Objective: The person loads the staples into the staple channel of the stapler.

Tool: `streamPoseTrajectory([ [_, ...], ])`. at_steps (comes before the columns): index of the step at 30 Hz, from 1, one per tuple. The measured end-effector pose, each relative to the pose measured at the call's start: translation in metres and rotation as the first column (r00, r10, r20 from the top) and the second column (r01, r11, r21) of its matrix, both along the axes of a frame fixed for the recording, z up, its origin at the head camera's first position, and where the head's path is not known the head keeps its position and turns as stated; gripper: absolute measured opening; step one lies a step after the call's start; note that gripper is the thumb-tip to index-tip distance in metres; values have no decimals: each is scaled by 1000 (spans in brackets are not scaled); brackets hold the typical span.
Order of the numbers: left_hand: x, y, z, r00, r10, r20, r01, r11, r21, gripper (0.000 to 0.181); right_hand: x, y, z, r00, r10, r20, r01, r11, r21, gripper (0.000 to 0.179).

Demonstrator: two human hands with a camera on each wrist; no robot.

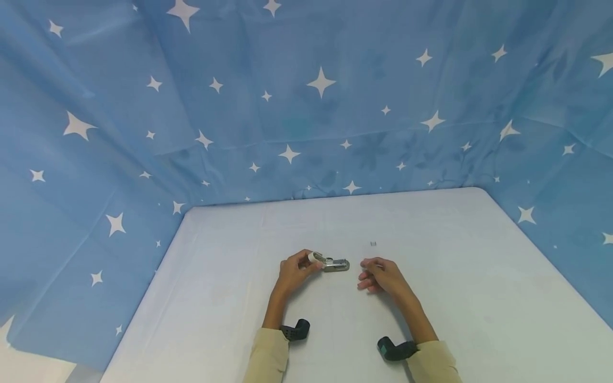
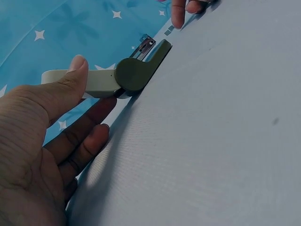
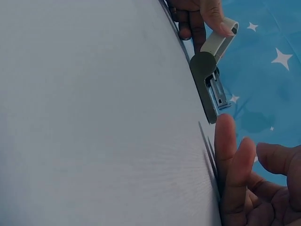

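Note:
A small stapler (image 1: 341, 267) with a green base and a cream top arm rests on the white table, swung wide so its metal staple channel (image 3: 219, 92) shows. My left hand (image 1: 292, 272) grips the cream arm (image 2: 104, 81), with the thumb on it and fingers at its other side. To the right of the stapler, my right hand (image 1: 385, 277) hovers low over the table with loosely bent fingers and holds nothing. Its fingertips (image 3: 225, 123) are just past the front end of the base. A tiny grey staple strip (image 1: 373, 243) lies beyond the right hand.
The white table (image 1: 215, 298) spreads out on all sides of the hands. A blue curtain (image 1: 306, 117) with white stars hangs along its back and sides. Black camera straps (image 1: 395, 351) sit on both wrists above the beige sleeves.

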State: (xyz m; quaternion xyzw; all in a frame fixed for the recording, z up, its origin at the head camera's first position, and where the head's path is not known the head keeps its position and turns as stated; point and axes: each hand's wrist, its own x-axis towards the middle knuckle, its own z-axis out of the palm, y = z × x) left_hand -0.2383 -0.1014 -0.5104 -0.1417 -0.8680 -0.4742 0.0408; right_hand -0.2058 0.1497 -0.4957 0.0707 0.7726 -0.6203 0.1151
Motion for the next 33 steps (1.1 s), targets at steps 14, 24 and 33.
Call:
streamPoseTrajectory([
  [14,4,2,1,1000,28,-3,-28,999,-31,27,-31,11,12,945,-158,-287,243,926,290,25],
  [24,3,1,1,999,18,-28,-19,999,-49,27,-52,15,7,949,-24,-314,199,818,540,35],
  [33,1,1,-2,1000,20,-14,-21,999,-33,26,-58,13,10,967,-21,-255,170,797,579,17],
])
